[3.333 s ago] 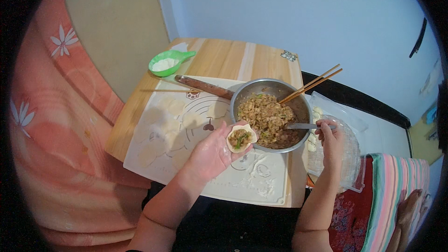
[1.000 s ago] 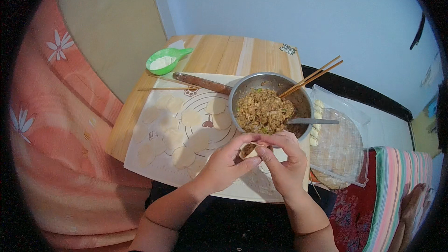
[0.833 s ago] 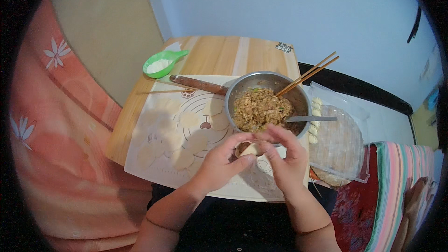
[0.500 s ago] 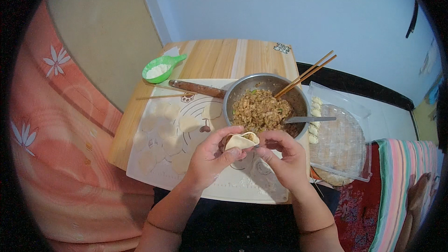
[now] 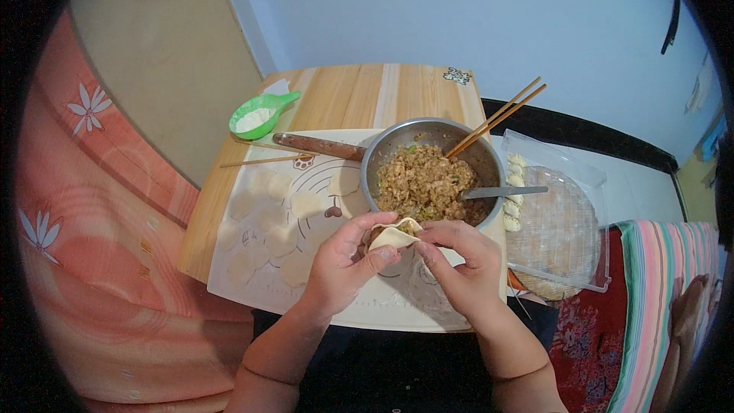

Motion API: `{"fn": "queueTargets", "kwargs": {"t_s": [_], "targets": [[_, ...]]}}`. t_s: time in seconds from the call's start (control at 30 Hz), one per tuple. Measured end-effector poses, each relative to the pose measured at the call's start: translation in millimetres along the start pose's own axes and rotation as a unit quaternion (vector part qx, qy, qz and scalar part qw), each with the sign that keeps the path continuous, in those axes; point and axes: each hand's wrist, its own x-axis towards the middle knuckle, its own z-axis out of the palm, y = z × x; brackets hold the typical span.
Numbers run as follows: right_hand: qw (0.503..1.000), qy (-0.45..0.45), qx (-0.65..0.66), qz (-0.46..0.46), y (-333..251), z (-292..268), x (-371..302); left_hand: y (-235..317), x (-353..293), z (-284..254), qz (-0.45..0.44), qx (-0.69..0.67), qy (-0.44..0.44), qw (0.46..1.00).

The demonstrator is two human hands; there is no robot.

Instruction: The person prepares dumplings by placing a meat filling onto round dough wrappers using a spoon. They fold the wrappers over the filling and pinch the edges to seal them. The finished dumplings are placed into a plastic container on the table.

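Pale dough wrapper (image 5: 394, 238): left hand (image 5: 342, 260) half-curled round one side, right hand (image 5: 466, 261) pinching opposite edge.

Two bare forearms (image 5: 279, 356) slant up and inward. The left hand (image 5: 339, 261) is cupped, its thumb (image 5: 375, 262) pointing toward the right hand (image 5: 465, 261), which bends inward with thumb (image 5: 436, 260) and forefinger (image 5: 449, 232) pinching (the thumb lower, the finger above); the fingertips (image 5: 390, 254) of both hands sit near each other

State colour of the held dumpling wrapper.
Dumpling wrapper: pale cream, best seen in the head view.
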Motion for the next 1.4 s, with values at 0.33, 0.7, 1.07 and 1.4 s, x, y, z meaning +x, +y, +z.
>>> {"fn": "queueTargets", "kwargs": {"t_s": [0.33,0.7,1.07,1.4], "targets": [[0.995,-0.002,0.049,0.089,-1,-1,-6,-3,-2,0,0.019,0.038,-0.003,0.999],[0.998,-0.057,0.015,0.008,-3,-9,5,1,-2,2,0.028,0.075,-0.011,0.997],[0.998,-0.048,0.005,0.032,-9,-9,3,0,-2,-1,-0.009,0.101,-0.007,0.995],[0.993,-0.038,0.052,0.102,-9,-8,-3,-2,-2,0,0.031,0.087,-0.033,0.995]]}}
